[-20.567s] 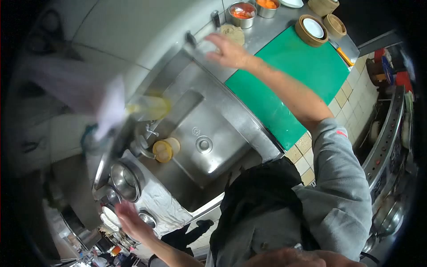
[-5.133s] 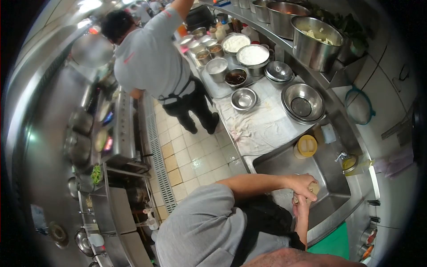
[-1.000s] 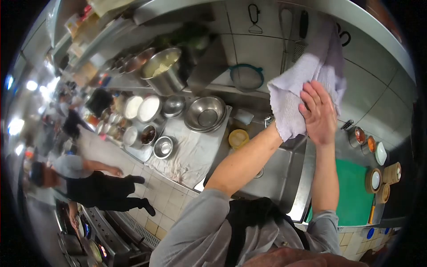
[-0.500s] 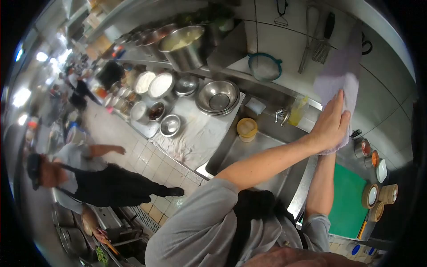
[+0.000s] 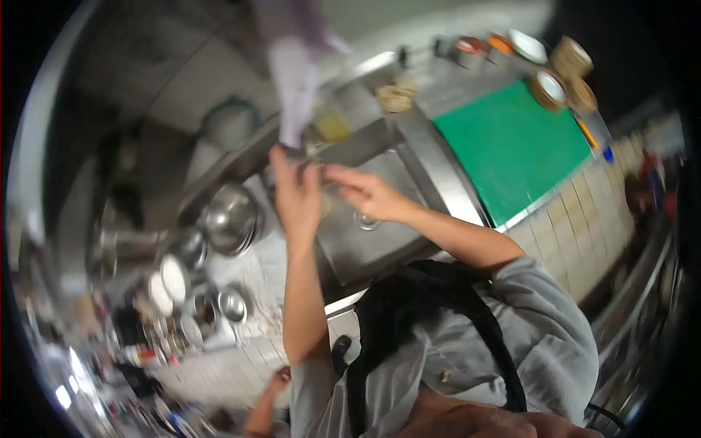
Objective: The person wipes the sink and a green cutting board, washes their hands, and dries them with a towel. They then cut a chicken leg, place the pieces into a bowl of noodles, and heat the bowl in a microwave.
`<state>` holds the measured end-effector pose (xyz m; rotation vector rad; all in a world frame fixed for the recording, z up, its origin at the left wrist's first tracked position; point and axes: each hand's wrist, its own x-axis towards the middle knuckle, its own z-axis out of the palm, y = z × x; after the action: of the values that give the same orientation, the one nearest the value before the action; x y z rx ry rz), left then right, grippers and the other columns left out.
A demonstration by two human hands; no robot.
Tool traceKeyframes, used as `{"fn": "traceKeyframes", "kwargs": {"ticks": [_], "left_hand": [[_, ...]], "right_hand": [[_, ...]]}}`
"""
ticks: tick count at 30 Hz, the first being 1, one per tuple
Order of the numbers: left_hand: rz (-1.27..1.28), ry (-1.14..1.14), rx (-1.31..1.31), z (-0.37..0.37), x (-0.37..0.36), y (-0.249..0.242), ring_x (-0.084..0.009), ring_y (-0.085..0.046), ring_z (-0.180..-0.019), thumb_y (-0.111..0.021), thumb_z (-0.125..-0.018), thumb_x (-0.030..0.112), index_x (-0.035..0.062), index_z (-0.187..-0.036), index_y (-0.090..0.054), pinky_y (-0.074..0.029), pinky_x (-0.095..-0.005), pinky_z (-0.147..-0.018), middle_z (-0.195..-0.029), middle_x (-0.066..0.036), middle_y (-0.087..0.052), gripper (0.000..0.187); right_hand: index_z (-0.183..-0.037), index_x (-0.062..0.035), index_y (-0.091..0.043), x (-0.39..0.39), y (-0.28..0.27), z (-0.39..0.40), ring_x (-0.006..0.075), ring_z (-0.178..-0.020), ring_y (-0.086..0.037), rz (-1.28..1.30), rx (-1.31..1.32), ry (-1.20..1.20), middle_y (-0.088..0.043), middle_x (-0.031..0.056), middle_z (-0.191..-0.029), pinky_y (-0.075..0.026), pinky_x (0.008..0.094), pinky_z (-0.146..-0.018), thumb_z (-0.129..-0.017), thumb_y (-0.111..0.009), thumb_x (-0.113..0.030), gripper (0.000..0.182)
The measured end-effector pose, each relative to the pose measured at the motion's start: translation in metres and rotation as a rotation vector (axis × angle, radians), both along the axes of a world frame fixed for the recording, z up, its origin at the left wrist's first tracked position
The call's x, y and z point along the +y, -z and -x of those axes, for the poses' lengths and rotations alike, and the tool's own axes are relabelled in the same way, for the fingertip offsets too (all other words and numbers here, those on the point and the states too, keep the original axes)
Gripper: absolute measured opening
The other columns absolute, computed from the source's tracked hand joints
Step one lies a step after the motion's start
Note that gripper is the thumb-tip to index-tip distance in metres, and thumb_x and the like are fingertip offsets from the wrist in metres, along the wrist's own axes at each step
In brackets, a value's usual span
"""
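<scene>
A pale lilac towel [image 5: 293,87] hangs above the back of the sink, its lower end near my left fingertips. My left hand [image 5: 298,191] is raised over the sink's left side, fingers stretched out and somewhat blurred. Close to its right, my right hand [image 5: 371,196] reaches in with fingers extended and apart. Neither hand shows anything in its fingers. The faucet is blurred and partly hidden behind my left fingers. Below both hands lies the steel sink [image 5: 391,171].
A green cutting board [image 5: 515,153] lies right of the sink. Bamboo steamers [image 5: 548,89] stand beyond it. Metal bowls [image 5: 230,217] sit on the left counter. A yellowish bag or bottle [image 5: 332,124] is behind the sink. Another person's arm [image 5: 266,405] shows at the lower left.
The view has swung to the right. Both hands have come off the towel, which hangs on the wall, and have moved down over the sink.
</scene>
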<state>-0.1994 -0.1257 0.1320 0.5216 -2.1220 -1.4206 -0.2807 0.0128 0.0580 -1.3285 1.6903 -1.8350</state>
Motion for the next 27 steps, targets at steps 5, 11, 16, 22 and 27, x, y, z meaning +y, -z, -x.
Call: {"fn": "traceKeyframes", "kwargs": {"ticks": [5,11,16,22,27], "left_hand": [[-0.054,-0.037,-0.124,-0.131,0.011,0.08,-0.0244,-0.049,-0.13,-0.057,-0.1,0.01,-0.0087,-0.149,-0.03,-0.04,-0.0334,-0.107,-0.15,-0.021,-0.041,0.059],[-0.226,0.085,-0.425,-0.237,0.03,0.161,-0.0193,-0.061,-0.106,-0.058,-0.101,0.016,-0.0026,-0.134,-0.057,-0.046,-0.0303,-0.097,-0.119,-0.011,-0.066,0.038],[-0.461,0.273,-0.398,-0.263,0.025,0.208,-0.0149,-0.061,-0.104,-0.057,-0.103,0.023,-0.0015,-0.135,-0.057,-0.046,-0.028,-0.097,-0.115,-0.007,-0.067,0.04],[-0.559,0.28,-0.606,-0.245,0.007,0.139,-0.0125,-0.061,-0.098,-0.059,-0.102,0.024,0.0002,-0.14,-0.053,-0.049,-0.0283,-0.092,-0.108,-0.003,-0.066,0.045],[-0.683,0.348,-0.656,-0.258,-0.012,0.135,-0.014,-0.062,-0.1,-0.058,-0.103,0.026,0.0007,-0.142,-0.051,-0.05,-0.0302,-0.092,-0.114,-0.005,-0.065,0.047]], "right_hand": [[-0.132,-0.0058,-0.06,0.015,0.03,-0.028,0.0264,-0.109,-0.065,-0.217,-0.271,0.06,-0.067,0.0137,-0.125,-0.049,0.0366,-0.096,-0.099,-0.056,-0.012,0.035],[-0.127,-0.003,-0.062,0.017,0.086,-0.058,0.0181,-0.093,-0.067,-0.362,-0.278,0.109,-0.071,0.0134,-0.101,-0.052,0.0304,-0.083,-0.096,-0.054,-0.011,0.033],[-0.122,-0.0053,-0.065,0.026,0.094,-0.079,0.0293,-0.097,-0.068,-0.407,-0.264,0.065,-0.071,0.0163,-0.109,-0.053,0.0377,-0.085,-0.09,-0.055,-0.014,0.035],[-0.12,0.0022,-0.065,0.037,0.124,-0.089,0.018,-0.09,-0.064,-0.334,-0.528,0.149,-0.071,0.0097,-0.099,-0.052,0.0323,-0.084,-0.091,-0.055,-0.008,0.032],[-0.118,0.0031,-0.065,0.047,0.092,-0.101,0.0175,-0.089,-0.062,-0.462,-0.383,0.154,-0.068,0.0086,-0.099,-0.05,0.032,-0.084,-0.094,-0.055,-0.011,0.03]]}}
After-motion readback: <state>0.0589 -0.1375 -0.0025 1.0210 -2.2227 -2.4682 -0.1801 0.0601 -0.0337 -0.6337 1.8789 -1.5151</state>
